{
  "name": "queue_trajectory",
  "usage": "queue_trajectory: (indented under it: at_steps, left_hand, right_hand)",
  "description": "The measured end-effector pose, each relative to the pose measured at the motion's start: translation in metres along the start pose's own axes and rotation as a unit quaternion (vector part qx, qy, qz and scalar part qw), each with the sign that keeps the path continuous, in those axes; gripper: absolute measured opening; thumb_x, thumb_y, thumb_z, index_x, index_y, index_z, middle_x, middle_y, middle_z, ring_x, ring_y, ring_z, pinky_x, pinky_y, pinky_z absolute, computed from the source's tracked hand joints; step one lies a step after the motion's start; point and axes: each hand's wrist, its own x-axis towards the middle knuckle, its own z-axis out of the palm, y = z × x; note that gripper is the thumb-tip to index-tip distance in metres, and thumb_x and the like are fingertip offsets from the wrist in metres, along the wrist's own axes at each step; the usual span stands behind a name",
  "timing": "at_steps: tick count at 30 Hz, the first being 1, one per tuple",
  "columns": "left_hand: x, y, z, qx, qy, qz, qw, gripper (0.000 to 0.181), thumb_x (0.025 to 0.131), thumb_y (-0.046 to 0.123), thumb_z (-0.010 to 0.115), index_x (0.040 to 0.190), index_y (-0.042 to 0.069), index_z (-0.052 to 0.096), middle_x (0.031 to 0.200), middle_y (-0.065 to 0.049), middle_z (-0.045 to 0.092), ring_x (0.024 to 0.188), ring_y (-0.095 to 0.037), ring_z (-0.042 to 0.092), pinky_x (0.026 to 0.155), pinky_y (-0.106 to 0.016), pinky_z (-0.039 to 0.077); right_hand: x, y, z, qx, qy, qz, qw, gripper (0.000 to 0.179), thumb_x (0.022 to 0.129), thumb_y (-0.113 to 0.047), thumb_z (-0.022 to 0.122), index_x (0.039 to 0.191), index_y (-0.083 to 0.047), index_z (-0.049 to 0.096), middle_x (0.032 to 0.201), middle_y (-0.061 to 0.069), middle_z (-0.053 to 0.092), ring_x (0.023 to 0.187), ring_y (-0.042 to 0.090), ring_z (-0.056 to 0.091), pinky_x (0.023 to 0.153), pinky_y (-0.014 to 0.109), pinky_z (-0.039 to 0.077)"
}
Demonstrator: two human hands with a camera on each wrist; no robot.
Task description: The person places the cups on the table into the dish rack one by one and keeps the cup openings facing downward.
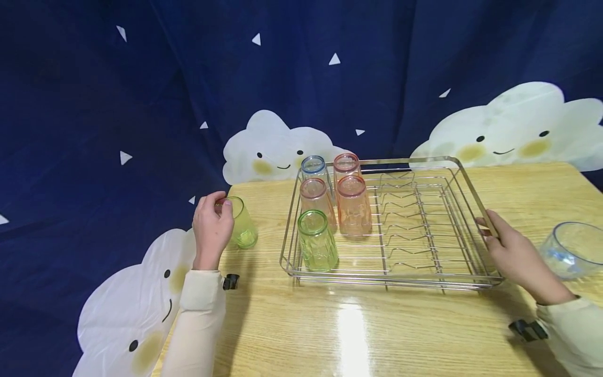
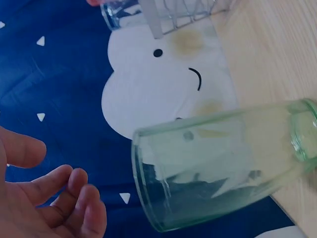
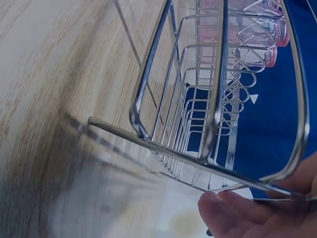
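My left hand is beside a yellow-green glass standing upright on the table, left of the rack. In the left wrist view a gap shows between the loosely bent fingers and the mouth of that glass. On the right side, my right hand grips the end rim of a metal wire dish rack, thumb and fingers around the rail. The left part of the rack holds several glasses: a green one in front, pinkish ones behind, and a blue-rimmed one at the back.
A clear bluish glass stands right of the rack, beyond my right hand. Wooden table lies under everything. A dark blue curtain with white clouds hangs behind and to the left.
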Motion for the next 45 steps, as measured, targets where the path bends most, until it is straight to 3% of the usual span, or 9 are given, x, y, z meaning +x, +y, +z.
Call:
queue_trajectory:
  at_steps: [6, 13, 14, 16, 18, 20, 23, 34, 45]
  left_hand:
    - [0.01, -0.013, 0.006, 0.042, -0.028, -0.01, 0.9987, 0.045, 0.095, 0.026, 0.057, 0.133, 0.001, 0.058, 0.135, -0.021, 0.054, 0.124, -0.039, 0.044, 0.107, -0.051, 0.033]
    - [0.017, -0.029, 0.017, 0.096, -0.095, -0.033, 0.9903, 0.063, 0.093, 0.04, 0.059, 0.142, 0.003, 0.047, 0.15, -0.02, 0.04, 0.14, -0.041, 0.031, 0.113, -0.056, 0.025]
    - [0.017, -0.03, 0.019, 0.104, -0.103, -0.034, 0.9886, 0.066, 0.093, 0.042, 0.059, 0.144, 0.003, 0.045, 0.152, -0.02, 0.038, 0.141, -0.042, 0.029, 0.112, -0.057, 0.024]
    - [0.019, -0.034, 0.022, 0.121, -0.117, -0.034, 0.9851, 0.071, 0.092, 0.046, 0.059, 0.146, 0.002, 0.041, 0.154, -0.021, 0.035, 0.144, -0.043, 0.026, 0.112, -0.059, 0.023]
    - [0.019, -0.037, 0.026, 0.141, -0.133, -0.032, 0.9805, 0.076, 0.092, 0.048, 0.059, 0.148, 0.001, 0.037, 0.155, -0.023, 0.033, 0.145, -0.044, 0.024, 0.111, -0.062, 0.023]
    - [0.019, -0.041, 0.031, 0.169, -0.145, -0.027, 0.9746, 0.08, 0.092, 0.049, 0.059, 0.15, 0.001, 0.034, 0.154, -0.024, 0.032, 0.144, -0.045, 0.024, 0.11, -0.064, 0.025]
    - [0.017, -0.047, 0.037, 0.205, -0.149, -0.017, 0.9672, 0.081, 0.092, 0.048, 0.059, 0.151, 0.0, 0.031, 0.152, -0.025, 0.034, 0.141, -0.046, 0.028, 0.107, -0.064, 0.032]
    - [0.018, -0.047, 0.039, 0.218, -0.134, 0.0, 0.9666, 0.078, 0.092, 0.046, 0.06, 0.15, 0.0, 0.034, 0.147, -0.025, 0.038, 0.135, -0.046, 0.032, 0.103, -0.062, 0.038]
    - [0.016, -0.043, 0.036, 0.161, -0.126, 0.005, 0.9788, 0.078, 0.088, 0.041, 0.068, 0.149, 0.003, 0.039, 0.146, -0.023, 0.04, 0.134, -0.045, 0.032, 0.108, -0.058, 0.032]
  right_hand:
    - [0.001, 0.0, 0.001, 0.0, -0.007, -0.002, 1.0, 0.059, 0.101, -0.001, 0.031, 0.155, 0.008, 0.009, 0.141, 0.039, 0.045, 0.11, 0.043, 0.057, 0.059, 0.016, 0.037]
    - [-0.001, -0.003, 0.003, 0.004, -0.013, 0.005, 0.9999, 0.059, 0.102, -0.002, 0.029, 0.157, 0.005, 0.008, 0.144, 0.036, 0.043, 0.112, 0.048, 0.052, 0.055, 0.023, 0.039]
    - [-0.001, -0.003, 0.003, 0.003, -0.011, 0.005, 0.9999, 0.059, 0.102, -0.002, 0.029, 0.156, 0.005, 0.008, 0.144, 0.036, 0.044, 0.11, 0.037, 0.057, 0.055, 0.022, 0.039]
    - [0.0, -0.003, 0.003, 0.003, -0.007, 0.004, 1.0, 0.059, 0.102, -0.002, 0.029, 0.156, 0.006, 0.009, 0.143, 0.037, 0.045, 0.108, 0.033, 0.058, 0.056, 0.021, 0.038]
    - [0.0, -0.002, 0.003, 0.006, -0.005, 0.005, 1.0, 0.059, 0.102, -0.002, 0.029, 0.156, 0.006, 0.009, 0.142, 0.037, 0.045, 0.102, 0.005, 0.058, 0.055, 0.022, 0.038]
    - [-0.001, -0.002, 0.003, 0.009, -0.004, 0.005, 0.9999, 0.059, 0.102, -0.003, 0.03, 0.156, 0.006, 0.009, 0.142, 0.037, 0.045, 0.096, -0.019, 0.045, 0.054, 0.023, 0.038]
    - [-0.002, -0.001, 0.003, 0.018, -0.006, 0.006, 0.9998, 0.059, 0.102, -0.003, 0.029, 0.157, 0.005, 0.008, 0.143, 0.037, 0.043, 0.092, -0.035, 0.025, 0.051, 0.025, 0.038]
    - [-0.003, 0.001, 0.003, 0.031, 0.0, -0.005, 0.9995, 0.059, 0.101, -0.003, 0.029, 0.157, 0.003, 0.009, 0.143, 0.038, 0.043, 0.091, -0.039, 0.025, 0.05, 0.026, 0.038]
    - [-0.002, 0.001, 0.001, 0.034, 0.001, -0.005, 0.9994, 0.06, 0.101, -0.002, 0.029, 0.157, 0.003, 0.008, 0.143, 0.04, 0.042, 0.09, -0.039, 0.026, 0.05, 0.025, 0.037]
